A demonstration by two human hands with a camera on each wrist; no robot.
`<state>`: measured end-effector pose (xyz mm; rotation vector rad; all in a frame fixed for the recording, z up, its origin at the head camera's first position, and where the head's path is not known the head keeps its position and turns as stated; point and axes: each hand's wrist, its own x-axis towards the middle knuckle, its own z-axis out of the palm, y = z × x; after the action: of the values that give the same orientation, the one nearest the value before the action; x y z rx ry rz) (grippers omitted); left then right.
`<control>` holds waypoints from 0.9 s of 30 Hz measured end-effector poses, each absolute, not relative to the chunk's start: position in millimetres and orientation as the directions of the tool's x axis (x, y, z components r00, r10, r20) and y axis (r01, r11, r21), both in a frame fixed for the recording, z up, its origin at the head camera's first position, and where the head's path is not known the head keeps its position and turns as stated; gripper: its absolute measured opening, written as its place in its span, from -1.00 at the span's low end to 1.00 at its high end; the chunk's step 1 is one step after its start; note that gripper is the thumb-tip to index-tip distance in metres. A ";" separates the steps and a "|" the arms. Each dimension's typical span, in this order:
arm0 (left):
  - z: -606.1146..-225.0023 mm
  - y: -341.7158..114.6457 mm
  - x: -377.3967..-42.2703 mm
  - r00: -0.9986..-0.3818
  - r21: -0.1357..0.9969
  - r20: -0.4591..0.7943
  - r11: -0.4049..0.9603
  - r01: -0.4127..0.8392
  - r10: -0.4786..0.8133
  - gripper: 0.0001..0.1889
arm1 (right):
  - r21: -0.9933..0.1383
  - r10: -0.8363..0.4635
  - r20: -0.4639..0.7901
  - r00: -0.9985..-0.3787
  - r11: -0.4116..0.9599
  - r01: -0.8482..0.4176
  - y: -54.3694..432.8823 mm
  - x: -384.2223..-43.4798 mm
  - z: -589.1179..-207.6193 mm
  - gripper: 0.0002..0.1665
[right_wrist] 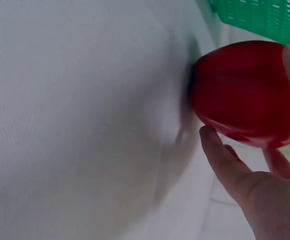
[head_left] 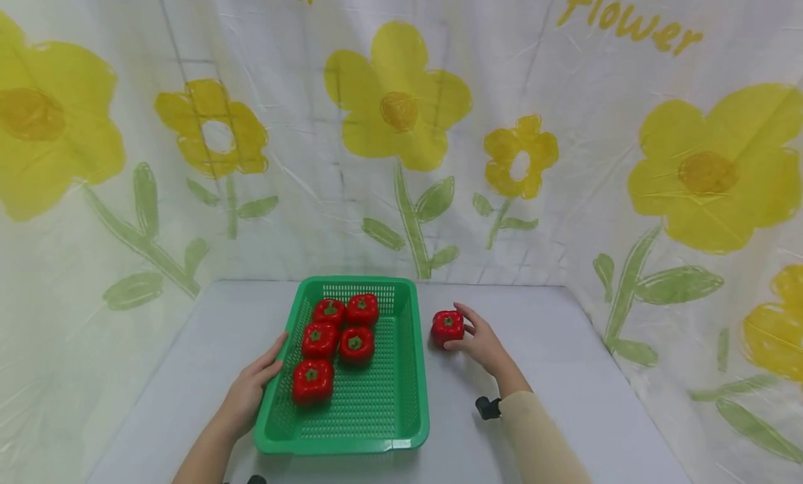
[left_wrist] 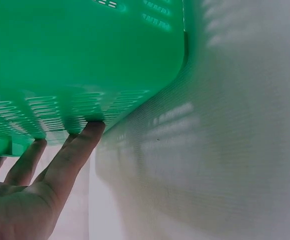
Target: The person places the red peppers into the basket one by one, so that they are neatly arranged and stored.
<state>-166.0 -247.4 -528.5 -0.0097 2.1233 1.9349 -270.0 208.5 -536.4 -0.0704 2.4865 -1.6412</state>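
My right hand [head_left: 479, 339] has its thumb and fingers around a red bell pepper [head_left: 447, 326] just right of the green basket [head_left: 423, 400]. In the right wrist view that pepper [right_wrist: 247, 95] sits close to the tabletop, thumb on one side and fingers on the other. My left hand [head_left: 247, 390] lies along the basket's left outer side. Its extended fingers touch the slotted wall in the left wrist view, where the basket [left_wrist: 85, 50] fills the top. Several more red bell peppers [head_left: 320, 340] with green stems stand inside the basket, mostly toward its left and back.
The pale table [head_left: 533, 323] reaches back to a white curtain [head_left: 301, 212] printed with yellow flowers, which also hangs along both sides. The basket stands near the table's middle, its raised rim running all around.
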 end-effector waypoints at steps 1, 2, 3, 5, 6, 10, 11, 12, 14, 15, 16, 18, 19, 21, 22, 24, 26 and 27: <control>-528.7 -247.1 -166.1 -0.964 0.977 -0.201 0.106 -0.184 0.175 -0.44 | -0.917 -0.126 -0.106 -0.986 0.396 0.048 208.2 -269.5 -537.5 0.01; -528.8 -246.8 -166.1 -0.964 0.978 -0.200 0.102 -0.184 0.177 -0.44 | -0.917 -0.122 -0.107 -0.987 0.396 0.050 208.0 -269.3 -538.1 -0.01; -529.0 -246.5 -166.1 -0.963 0.978 -0.200 0.100 -0.185 0.180 -0.44 | -0.917 -0.117 -0.110 -0.987 0.396 0.055 208.0 -269.0 -538.1 -0.03; -529.0 -246.1 -166.2 -0.963 0.979 -0.197 0.094 -0.183 0.182 -0.44 | -0.916 -0.102 -0.112 -0.988 0.397 0.063 208.3 -268.3 -536.8 -0.04; -529.1 -246.1 -166.4 -0.963 0.979 -0.197 0.092 -0.183 0.181 -0.44 | -0.914 -0.095 -0.107 -0.990 0.401 0.060 208.4 -267.7 -535.6 -0.05; -529.1 -246.8 -167.2 -0.964 0.979 -0.197 0.093 -0.183 0.179 -0.44 | -0.915 -0.066 -0.073 -0.995 0.401 0.041 208.2 -265.3 -524.4 -0.06; -529.1 -247.2 -167.3 -0.964 0.979 -0.197 0.097 -0.182 0.180 -0.44 | -0.915 -0.063 -0.059 -0.996 0.402 0.029 207.7 -264.2 -520.3 -0.06; -529.0 -247.5 -167.4 -0.964 0.978 -0.198 0.102 -0.182 0.178 -0.44 | -0.916 -0.064 -0.042 -0.997 0.400 0.013 207.2 -263.1 -515.9 -0.06; -528.9 -248.1 -167.5 -0.964 0.977 -0.200 0.110 -0.182 0.176 -0.44 | -0.922 -0.058 -0.015 -0.998 0.388 -0.009 204.8 -259.9 -506.2 -0.05; -528.9 -248.5 -167.4 -0.964 0.977 -0.201 0.114 -0.183 0.176 -0.44 | -0.921 -0.057 0.006 -0.998 0.389 -0.028 203.3 -257.9 -501.5 -0.05; -529.0 -248.7 -167.3 -0.963 0.976 -0.201 0.118 -0.182 0.177 -0.44 | -0.920 -0.055 0.025 -0.998 0.390 -0.045 201.5 -255.1 -496.0 -0.04; -529.0 -249.2 -167.3 -0.963 0.976 -0.202 0.121 -0.183 0.178 -0.45 | -0.920 -0.045 0.064 -0.997 0.384 -0.076 197.1 -249.5 -485.6 -0.03; -529.0 -249.3 -167.2 -0.963 0.976 -0.201 0.120 -0.182 0.181 -0.44 | -0.921 -0.040 0.080 -0.996 0.379 -0.089 194.0 -245.5 -479.4 -0.03; -529.1 -249.4 -167.1 -0.962 0.976 -0.202 0.117 -0.183 0.184 -0.44 | -0.921 -0.047 0.108 -0.993 0.372 -0.118 187.3 -238.3 -468.3 -0.03; -529.1 -249.4 -167.1 -0.962 0.976 -0.202 0.115 -0.183 0.185 -0.44 | -0.921 -0.059 0.121 -0.991 0.367 -0.135 183.7 -234.4 -463.3 -0.03; -529.1 -249.3 -167.0 -0.961 0.976 -0.203 0.110 -0.185 0.187 -0.44 | -0.922 -0.092 0.138 -0.986 0.351 -0.162 175.5 -226.4 -455.1 -0.03; -529.1 -249.1 -166.9 -0.960 0.976 -0.207 0.105 -0.189 0.190 -0.44 | -0.922 -0.133 0.148 -0.980 0.339 -0.185 166.1 -218.1 -448.9 -0.04; -529.1 -248.9 -166.8 -0.960 0.976 -0.207 0.104 -0.190 0.191 -0.44 | -0.923 -0.156 0.150 -0.976 0.333 -0.195 160.9 -213.7 -446.5 -0.04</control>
<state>-166.8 -248.9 -529.1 0.0018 2.1043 1.9310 -213.7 160.9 -446.5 -0.3418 2.5924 -1.8024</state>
